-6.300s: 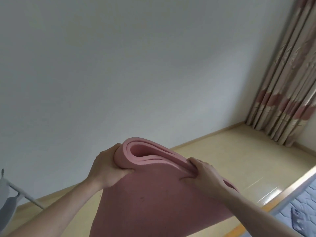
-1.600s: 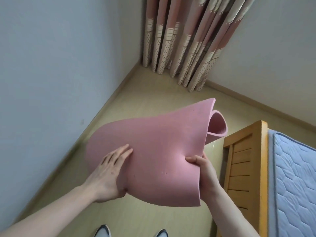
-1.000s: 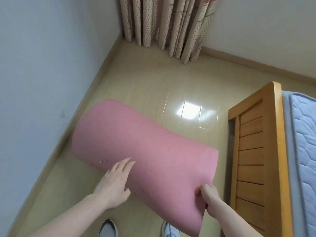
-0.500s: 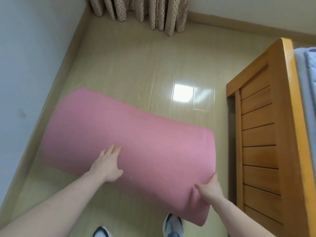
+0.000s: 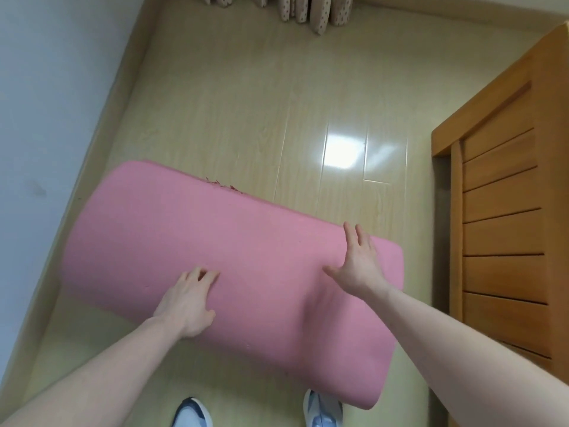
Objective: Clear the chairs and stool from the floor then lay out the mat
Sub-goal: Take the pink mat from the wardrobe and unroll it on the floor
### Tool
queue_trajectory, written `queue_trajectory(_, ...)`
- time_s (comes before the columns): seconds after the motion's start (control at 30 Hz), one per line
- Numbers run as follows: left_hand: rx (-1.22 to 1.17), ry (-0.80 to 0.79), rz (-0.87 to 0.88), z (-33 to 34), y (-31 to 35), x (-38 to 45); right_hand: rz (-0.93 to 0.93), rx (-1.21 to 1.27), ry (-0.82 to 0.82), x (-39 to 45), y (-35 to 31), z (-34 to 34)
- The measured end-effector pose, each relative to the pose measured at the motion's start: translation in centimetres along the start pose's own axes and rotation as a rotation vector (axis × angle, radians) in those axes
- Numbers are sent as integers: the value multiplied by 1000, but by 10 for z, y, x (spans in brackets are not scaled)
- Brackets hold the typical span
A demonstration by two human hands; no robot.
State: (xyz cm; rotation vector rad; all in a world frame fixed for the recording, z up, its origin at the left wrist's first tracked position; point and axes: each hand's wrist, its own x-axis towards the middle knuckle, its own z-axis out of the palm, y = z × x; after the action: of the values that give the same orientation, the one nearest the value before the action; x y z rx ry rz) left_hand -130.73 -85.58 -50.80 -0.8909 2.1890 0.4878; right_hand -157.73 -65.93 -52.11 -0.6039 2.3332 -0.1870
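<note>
Lay-out step in hand: pink mat (image 5: 215,257), apparently still partly rolled, lies across floor (image 5: 246,103) near the feet; left hand (image 5: 187,303) and right hand (image 5: 358,266) press flat, fingers extended, gripping nothing; next, push roll toward far curtains (image 5: 295,7).

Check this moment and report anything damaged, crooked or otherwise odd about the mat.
The pink mat has a frayed, flaking patch on its far edge, with small torn bits sticking up. It also lies askew to the floor boards and still bulges, not flat, under the left hand and right hand.
</note>
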Motion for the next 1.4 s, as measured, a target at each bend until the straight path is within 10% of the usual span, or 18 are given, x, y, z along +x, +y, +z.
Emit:
queue_trajectory(0.67,422,-79,-94,109,-54,41,-13,-320,-224,118,-9,79)
queue_trajectory(1.4,2,-151,230,19,27,-12,-693,-28,397,20,-101,-87)
